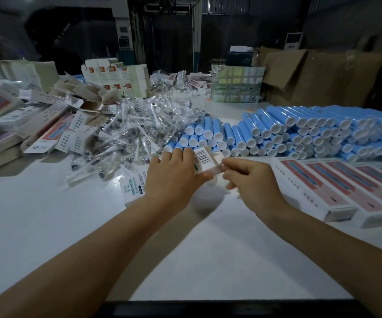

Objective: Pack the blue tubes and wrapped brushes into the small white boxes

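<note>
Dim storeroom, white bench [47,226]. Lying at 1 o'clock: dozens of blue tubes [300,131]; at 11, wrapped brushes [139,125]. Left hand [174,177] gripping one small white box [205,160]; right hand [252,180] pinching its flap. Five boxes [346,189] lying at 3.

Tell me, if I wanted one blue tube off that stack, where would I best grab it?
Probably by the white capped end of a top-row blue tube, coming from the near side. The tubes lie stacked with their caps facing the person, so only the ends and the upper sides of the top ones are free; pulling a lower one could shift the pile.
</note>
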{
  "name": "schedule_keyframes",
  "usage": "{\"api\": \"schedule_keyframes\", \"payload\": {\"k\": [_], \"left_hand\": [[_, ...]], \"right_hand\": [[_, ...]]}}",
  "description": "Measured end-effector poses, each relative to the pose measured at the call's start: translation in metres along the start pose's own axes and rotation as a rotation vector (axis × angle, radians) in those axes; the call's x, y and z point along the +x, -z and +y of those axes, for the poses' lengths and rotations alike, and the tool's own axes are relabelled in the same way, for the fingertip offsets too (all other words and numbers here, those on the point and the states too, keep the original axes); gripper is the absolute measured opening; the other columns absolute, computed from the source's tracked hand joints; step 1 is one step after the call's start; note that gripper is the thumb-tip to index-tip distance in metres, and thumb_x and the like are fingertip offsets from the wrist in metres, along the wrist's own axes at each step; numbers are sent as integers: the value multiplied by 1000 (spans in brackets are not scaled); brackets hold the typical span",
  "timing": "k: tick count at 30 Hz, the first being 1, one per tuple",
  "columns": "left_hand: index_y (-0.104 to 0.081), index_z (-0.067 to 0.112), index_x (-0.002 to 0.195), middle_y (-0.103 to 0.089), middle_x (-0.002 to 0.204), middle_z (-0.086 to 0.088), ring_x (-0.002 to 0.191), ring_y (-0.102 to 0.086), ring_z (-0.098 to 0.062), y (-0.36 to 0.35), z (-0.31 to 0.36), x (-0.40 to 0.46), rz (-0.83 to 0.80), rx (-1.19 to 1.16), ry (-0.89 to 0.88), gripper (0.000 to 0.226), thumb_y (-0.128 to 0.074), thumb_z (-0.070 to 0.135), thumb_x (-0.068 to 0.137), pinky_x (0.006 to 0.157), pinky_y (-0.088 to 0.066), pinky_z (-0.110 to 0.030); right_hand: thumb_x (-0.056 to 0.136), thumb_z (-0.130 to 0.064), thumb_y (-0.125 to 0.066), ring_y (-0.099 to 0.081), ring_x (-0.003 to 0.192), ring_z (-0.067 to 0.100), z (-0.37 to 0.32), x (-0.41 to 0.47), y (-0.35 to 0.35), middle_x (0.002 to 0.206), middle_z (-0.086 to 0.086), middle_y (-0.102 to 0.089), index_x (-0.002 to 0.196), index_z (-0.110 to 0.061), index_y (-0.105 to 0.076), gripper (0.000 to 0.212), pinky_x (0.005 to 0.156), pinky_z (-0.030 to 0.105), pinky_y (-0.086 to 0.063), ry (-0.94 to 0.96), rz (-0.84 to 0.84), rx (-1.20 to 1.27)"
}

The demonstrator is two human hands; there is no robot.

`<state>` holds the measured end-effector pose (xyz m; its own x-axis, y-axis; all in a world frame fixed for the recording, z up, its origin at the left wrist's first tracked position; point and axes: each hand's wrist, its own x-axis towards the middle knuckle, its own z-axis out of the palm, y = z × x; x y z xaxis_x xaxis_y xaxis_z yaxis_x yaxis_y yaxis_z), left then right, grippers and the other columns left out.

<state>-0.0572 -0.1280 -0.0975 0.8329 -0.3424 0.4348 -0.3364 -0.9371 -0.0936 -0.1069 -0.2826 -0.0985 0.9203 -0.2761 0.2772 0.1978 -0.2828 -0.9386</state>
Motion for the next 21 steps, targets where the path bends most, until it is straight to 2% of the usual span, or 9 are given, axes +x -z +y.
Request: {"api": "schedule_keyframes", "payload": {"k": [2, 5, 6, 8, 10, 14, 17, 19, 21], "left_hand": [[-37, 17, 130, -51, 124, -3, 114, -49, -25, 2, 2, -1, 9, -3, 1, 79, -14, 72, 80, 93, -36, -40], [-37, 16, 133, -52, 124, -3, 112, -49, -25, 4, 8, -4, 17, 17, -18, 86, -7, 72, 75, 89, -35, -37], [-35, 15, 136, -51, 125, -4, 112, -49, -25, 4, 9, -5, 17, 24, -33, 87, -8, 72, 75, 88, -35, -36], [-31, 15, 140, -50, 128, -4, 114, -48, -25, 3, 9, -7, 13, 36, -53, 86, -12, 71, 78, 88, -35, -35], [-28, 15, 141, -49, 130, -4, 116, -47, -24, 2, 7, -7, 11, 40, -59, 81, -18, 71, 83, 89, -34, -35], [-26, 14, 143, -47, 132, -4, 117, -47, -24, 2, 9, -8, 17, 60, -75, 80, -24, 71, 87, 90, -35, -35], [-27, 13, 141, -49, 130, -4, 114, -48, -24, 1, 14, -12, 29, 98, -128, 79, -25, 71, 88, 89, -35, -35], [-27, 12, 141, -49, 129, -5, 113, -48, -24, 1, 18, -13, 33, 119, -156, 79, -25, 71, 88, 88, -35, -35], [-26, 11, 142, -49, 130, -5, 113, -49, -25, 1, 20, -14, 28, 126, -160, 80, -25, 71, 88, 88, -34, -35]], "right_hand": [[89, 0, -58, -60, 57, -2, -1, 0, -1, 87, -9, -68, 111, -16, -70, 31, 50, 10, -44, 30, 24, -23], [87, 2, -57, -66, 77, 16, 0, -3, -2, 92, -2, -72, 89, -37, -73, 42, 71, 28, -56, 102, -23, -81], [87, 2, -57, -66, 81, 18, 1, -4, -2, 90, -6, -73, 93, -38, -72, 43, 75, 30, -56, 100, -46, -83], [87, 1, -57, -65, 73, 8, 3, -4, -2, 83, -18, -72, 113, -27, -68, 40, 65, 18, -54, 53, -65, -45], [87, 0, -59, -60, 59, -3, 3, -3, 0, 75, -18, -71, 127, -17, -60, 43, 52, 9, -46, -3, -59, -3], [89, -8, -60, -54, 49, 0, -1, -1, 2, 69, -5, -67, 145, -19, -39, 61, 46, 12, -43, -39, -79, -38], [91, -10, -60, -48, 41, -2, 0, 2, 3, 57, -5, -59, 147, -18, -34, 62, 40, 11, -38, -68, -80, -32], [92, -10, -59, -49, 40, -6, 0, 1, 3, 56, -10, -58, 143, -16, -42, 54, 38, 7, -34, -84, -89, -25], [92, -8, -58, -52, 44, -10, -1, 0, 1, 64, -11, -59, 131, -15, -54, 39, 39, 5, -34, -86, -82, -17]]}}
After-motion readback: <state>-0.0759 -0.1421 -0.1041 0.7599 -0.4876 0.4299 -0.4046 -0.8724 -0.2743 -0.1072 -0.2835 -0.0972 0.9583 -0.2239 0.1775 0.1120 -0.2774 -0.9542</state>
